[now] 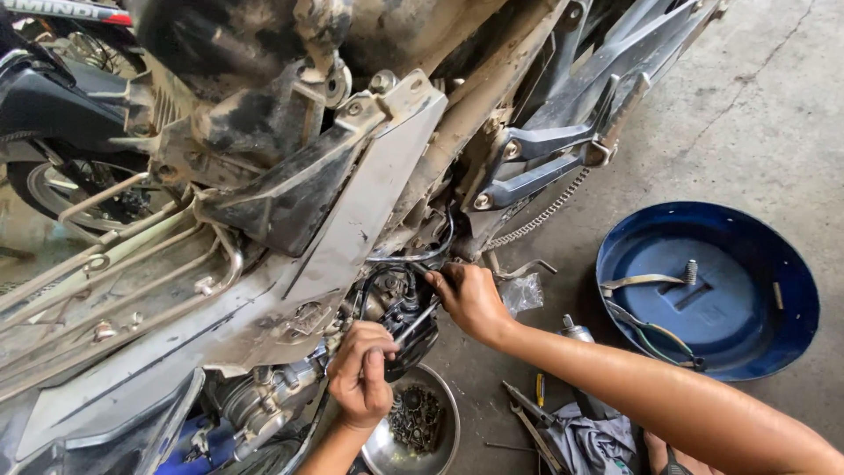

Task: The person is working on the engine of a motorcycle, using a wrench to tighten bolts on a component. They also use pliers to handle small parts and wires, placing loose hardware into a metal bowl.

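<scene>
Both of my hands were in at the grimy engine cavity of the mud-caked motorcycle (290,220), under its dirty grey side panel (352,211). My left hand (360,374) was curled into a loose fist, thumb lying over the fingers, gripping the lower end of a slim silver metal tool (415,321) that ran up at a slant toward the black carburettor-like engine part (397,312). My right hand (470,299) reached in from the right, fingers bent and pinched at the tool's upper end, right where a thin black hose (422,255) looped out of the machine; whether the fingertips held the hose or the tool I could not tell. Just beneath my left hand sat a round, shiny steel bowl (440,440) on the concrete floor (756,105), with a heap of small dark greasy parts (417,418) in it. Near my right forearm lay a pair of pliers (532,422) across a crumpled grey rag (589,444), and a scrap of clear plastic (523,293) lay just beside my right hand. Well apart to the right rested a shallow round blue metal pan (791,290) holding a wire with a green and yellow sheath (655,334) and a bolt (691,271).
</scene>
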